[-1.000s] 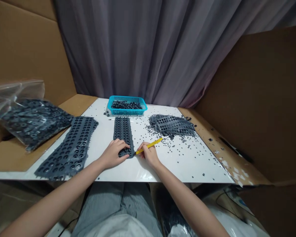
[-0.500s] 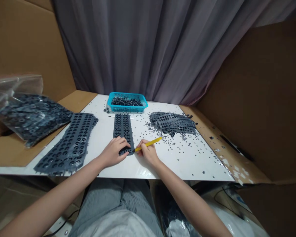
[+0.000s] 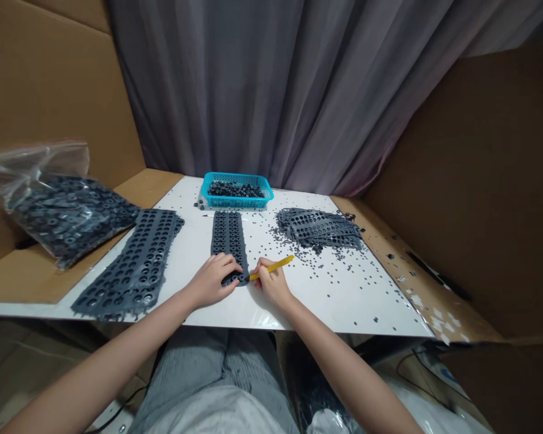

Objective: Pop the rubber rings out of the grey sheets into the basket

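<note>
A narrow dark grey rubber sheet with rows of round parts lies lengthwise in front of me on the white tabletop. My left hand is on its near end, fingers across the top and thumb by the near edge, holding it down. My right hand grips a slim yellow pen-like tool. Its dark working end touches or nearly touches the sheet's near right corner, close to my left fingertips; the exact contact is too small to make out. The tool's other end points up and right.
A wider perforated grey sheet lies at left, beside a clear bag of small dark rings. Behind stands a blue basket holding small black pieces. Stacked perforated sheets lie at right among scattered dark discs. Cardboard walls flank the table.
The whole view has shifted slightly, so the table's things appear a little further right. The yellow tool's upper end has dipped slightly; both hands keep nearly the same place on the sheet.
</note>
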Action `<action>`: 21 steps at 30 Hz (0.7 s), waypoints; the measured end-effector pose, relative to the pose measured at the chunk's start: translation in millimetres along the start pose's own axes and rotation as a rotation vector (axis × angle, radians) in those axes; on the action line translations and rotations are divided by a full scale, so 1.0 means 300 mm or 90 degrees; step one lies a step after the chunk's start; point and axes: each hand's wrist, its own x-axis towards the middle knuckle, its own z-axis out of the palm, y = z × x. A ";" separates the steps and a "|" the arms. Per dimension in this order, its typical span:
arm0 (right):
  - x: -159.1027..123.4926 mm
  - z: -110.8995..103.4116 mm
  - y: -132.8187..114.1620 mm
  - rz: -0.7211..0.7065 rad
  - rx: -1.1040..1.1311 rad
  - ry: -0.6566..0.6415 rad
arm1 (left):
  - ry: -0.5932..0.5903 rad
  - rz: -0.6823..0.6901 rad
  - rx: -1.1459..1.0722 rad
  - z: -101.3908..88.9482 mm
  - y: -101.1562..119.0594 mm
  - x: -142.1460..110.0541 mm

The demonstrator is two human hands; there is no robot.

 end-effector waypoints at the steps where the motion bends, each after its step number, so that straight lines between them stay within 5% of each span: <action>1: 0.000 0.000 0.002 -0.006 -0.005 -0.003 | -0.005 0.010 0.012 -0.003 0.003 0.001; 12: 0.003 -0.003 0.017 -0.023 -0.008 0.000 | -0.185 0.168 0.153 -0.026 0.041 0.134; 18: 0.004 -0.002 0.022 -0.025 -0.011 0.002 | -0.142 0.192 0.199 0.020 0.019 0.110; 21: 0.004 -0.003 0.026 -0.026 -0.013 0.003 | -0.138 0.153 0.108 0.027 -0.003 0.088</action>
